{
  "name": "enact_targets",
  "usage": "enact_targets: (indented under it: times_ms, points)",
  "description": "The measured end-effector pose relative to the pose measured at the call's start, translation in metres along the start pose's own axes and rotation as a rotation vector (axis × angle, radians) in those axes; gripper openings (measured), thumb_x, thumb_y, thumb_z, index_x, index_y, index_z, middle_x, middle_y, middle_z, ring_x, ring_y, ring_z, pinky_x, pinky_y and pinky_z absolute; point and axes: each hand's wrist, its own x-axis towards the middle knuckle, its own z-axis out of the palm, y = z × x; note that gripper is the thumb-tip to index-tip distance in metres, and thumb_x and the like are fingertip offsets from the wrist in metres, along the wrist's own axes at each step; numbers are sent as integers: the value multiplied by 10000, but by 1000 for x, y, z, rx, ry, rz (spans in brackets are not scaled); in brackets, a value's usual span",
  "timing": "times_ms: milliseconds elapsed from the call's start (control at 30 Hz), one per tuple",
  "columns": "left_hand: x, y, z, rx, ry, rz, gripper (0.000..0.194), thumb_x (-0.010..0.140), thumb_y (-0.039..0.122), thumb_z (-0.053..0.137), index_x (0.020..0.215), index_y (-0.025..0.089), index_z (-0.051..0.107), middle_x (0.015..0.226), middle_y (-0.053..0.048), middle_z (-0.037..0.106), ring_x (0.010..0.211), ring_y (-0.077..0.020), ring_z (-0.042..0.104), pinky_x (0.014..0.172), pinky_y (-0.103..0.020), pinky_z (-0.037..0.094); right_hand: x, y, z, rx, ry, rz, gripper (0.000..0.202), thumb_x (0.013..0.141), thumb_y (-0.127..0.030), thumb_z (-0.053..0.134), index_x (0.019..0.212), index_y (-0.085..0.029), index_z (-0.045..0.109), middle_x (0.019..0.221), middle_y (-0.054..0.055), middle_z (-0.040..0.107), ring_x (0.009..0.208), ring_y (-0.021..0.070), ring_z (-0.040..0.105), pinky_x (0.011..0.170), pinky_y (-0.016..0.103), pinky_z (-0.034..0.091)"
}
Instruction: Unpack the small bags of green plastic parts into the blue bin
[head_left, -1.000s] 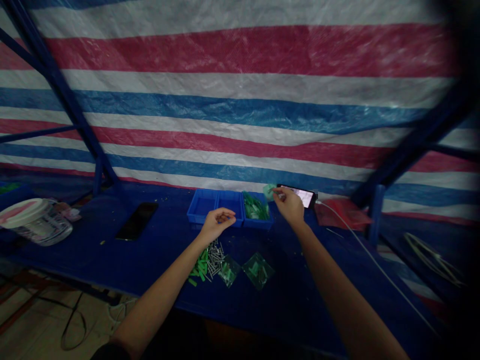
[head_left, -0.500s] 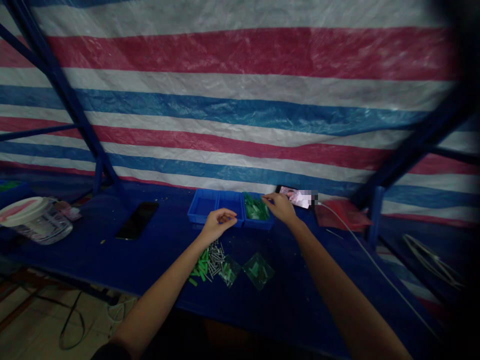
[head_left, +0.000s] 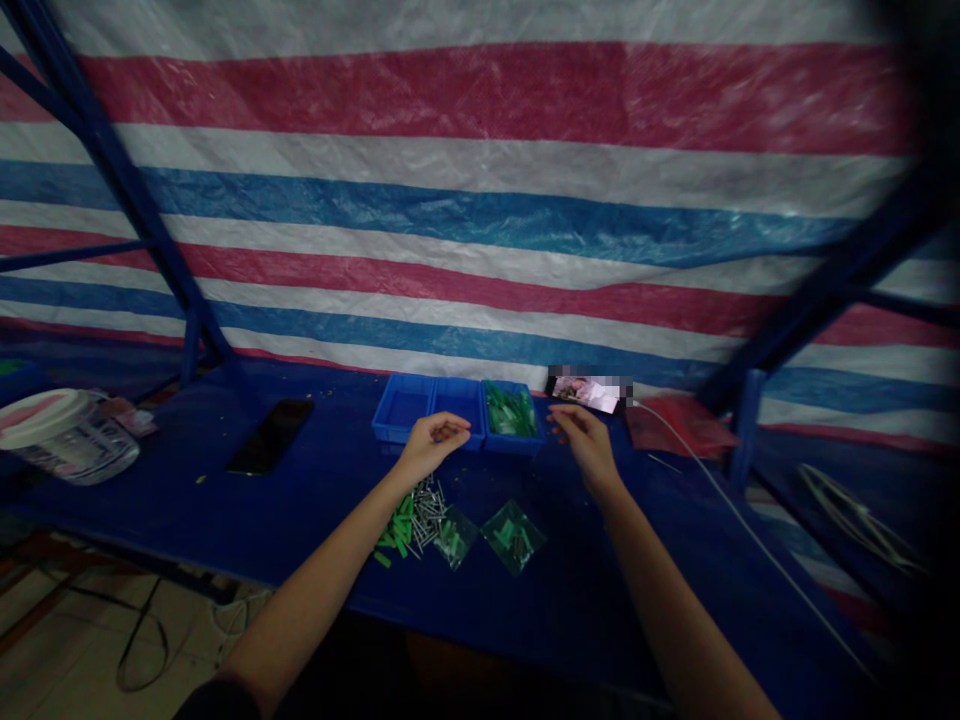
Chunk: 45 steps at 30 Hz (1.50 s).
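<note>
Hovering at frame centre, the left hand [head_left: 433, 441] curls loosely, pinching something too small to identify, above the pile of green plugs and screws [head_left: 411, 514]. The right hand [head_left: 583, 438] hangs relaxed and apparently empty beside the blue tray [head_left: 459, 408] holding green plugs [head_left: 510, 410]. This looks like sorting into the small clear bags [head_left: 512, 534], lower centre; picking a piece calls for a fine pinch.

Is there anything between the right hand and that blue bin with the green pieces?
Nothing visible. The right hand hovers just right of the bin of green pieces, with only bare blue tabletop between them.
</note>
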Motion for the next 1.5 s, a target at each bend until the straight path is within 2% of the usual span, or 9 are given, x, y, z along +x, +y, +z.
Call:
enact_targets:
  times_ms: [133,300,367,600,767,900,1067,1333,1500]
  points:
    - [0,0,-1,-10,2,-10,201,704,300,695,835,149,675,730,-38,658,634,-122,568,623,-252,411,-30,-21,3,-17,-215,39,336,677,-476,632,821,-172,631,700,26,629,566,137,528,510,252,385]
    - [0,0,-1,-39,19,-22,192,702,286,696,834,147,673,741,-39,659,642,-122,575,623,-251,416,-69,-42,-1,-271,-829,-47,254,791,-428,552,856,-204,654,718,18,621,627,146,549,559,257,405]
    - [0,0,0,-50,19,-26,188,698,276,698,833,147,672,744,-39,659,651,-122,578,629,-252,418,-83,-47,-3,-434,-921,-107,251,747,-395,619,929,-227,655,772,21,626,669,159,564,596,267,419]
    - [0,-1,2,-29,17,-18,179,697,270,696,815,137,668,696,-28,646,626,-116,563,616,-247,408,-102,-47,-6,-682,-894,-147,440,694,-336,669,1115,-253,573,1040,58,584,962,228,569,800,323,444]
    - [0,-2,2,-26,19,-16,173,694,265,696,808,137,670,683,-25,642,617,-114,558,597,-239,404,-98,-39,-7,-704,-846,-121,644,672,-348,688,1269,-280,456,1228,76,509,1215,295,420,944,383,380]
    - [0,-3,2,-20,11,-17,173,698,267,695,813,139,674,687,-29,646,620,-118,565,595,-238,411,-93,-36,-4,-623,-844,-160,624,669,-300,685,1252,-264,466,1053,59,563,1018,237,536,872,360,420]
    - [0,-2,2,-29,11,-23,179,699,264,695,820,134,672,691,-33,650,622,-119,573,600,-240,418,-83,-35,1,-526,-742,-185,551,674,-212,653,1202,-242,497,890,29,549,814,182,549,742,327,450]
    - [0,0,1,-47,3,-27,182,696,263,698,822,135,670,722,-39,658,642,-118,582,622,-244,420,-57,-47,10,-183,-744,-20,401,673,-261,668,1068,-244,599,775,-15,529,587,101,512,512,243,445]
    - [0,1,3,-60,5,-38,175,698,259,695,822,137,666,722,-40,663,643,-120,587,624,-248,420,-34,-59,24,134,-487,120,508,583,-315,748,1064,-225,611,745,-19,577,608,118,561,537,270,501]
